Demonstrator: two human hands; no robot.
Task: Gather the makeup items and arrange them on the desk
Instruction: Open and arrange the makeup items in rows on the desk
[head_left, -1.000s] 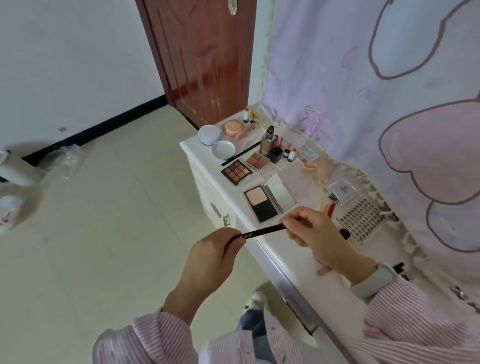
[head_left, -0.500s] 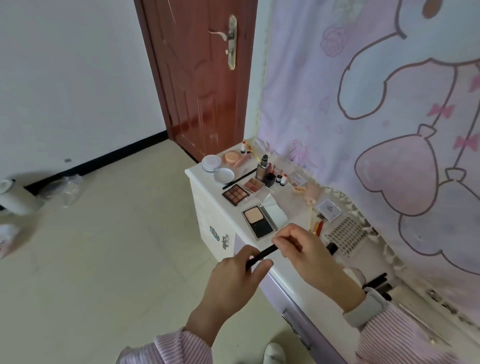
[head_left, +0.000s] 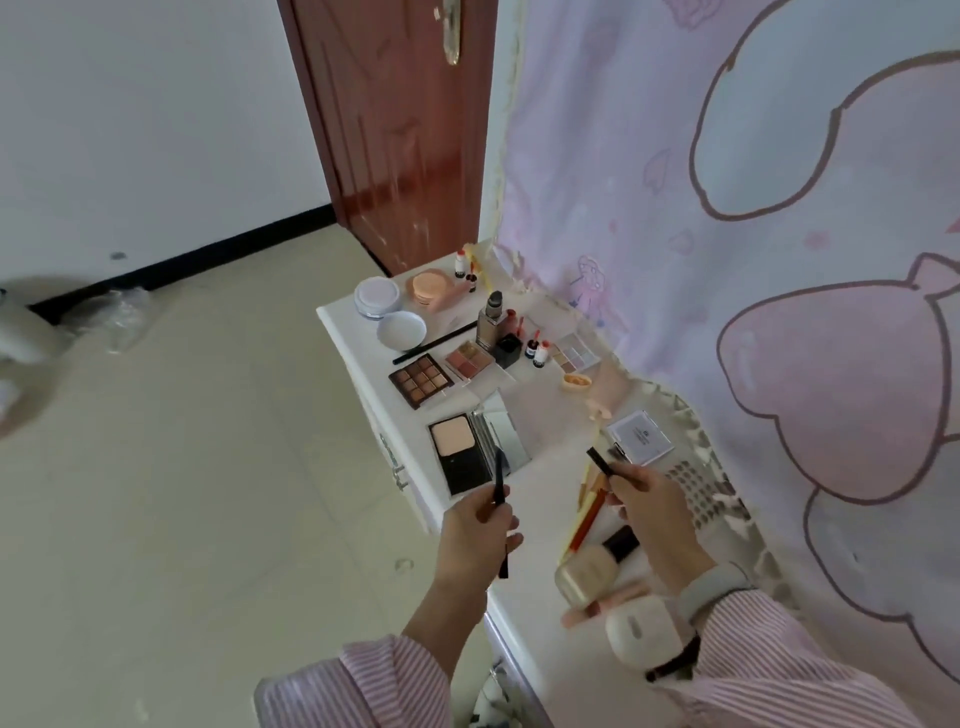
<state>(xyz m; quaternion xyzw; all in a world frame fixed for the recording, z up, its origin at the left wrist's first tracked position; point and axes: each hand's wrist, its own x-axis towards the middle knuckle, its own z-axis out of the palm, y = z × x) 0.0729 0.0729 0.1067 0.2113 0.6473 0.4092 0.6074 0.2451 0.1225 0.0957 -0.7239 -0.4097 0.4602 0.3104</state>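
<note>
My left hand (head_left: 478, 535) grips a thin black makeup pencil (head_left: 500, 480) upright over the front edge of the white desk (head_left: 540, 483). My right hand (head_left: 654, 514) pinches a short black cap (head_left: 598, 460) a little to the right, apart from the pencil. Laid out on the desk are an open powder compact (head_left: 460, 457), a brown eyeshadow palette (head_left: 421, 380), a pink blush palette (head_left: 468, 359), a foundation bottle (head_left: 491, 319), round jars (head_left: 376, 297) and a long black brush (head_left: 434, 343).
A gold foundation bottle (head_left: 592, 569), coloured pencils (head_left: 584, 519), a cream case (head_left: 641, 631), a white box (head_left: 641, 437) and a sheet of false nails (head_left: 696, 488) lie near my right arm. A pink curtain (head_left: 753, 208) hangs behind the desk. A red door (head_left: 395, 130) stands beyond.
The two hands held one black pencil between them; now they have pulled apart, the left keeping the pencil and the right keeping the cap. The camera view has also shifted.
</note>
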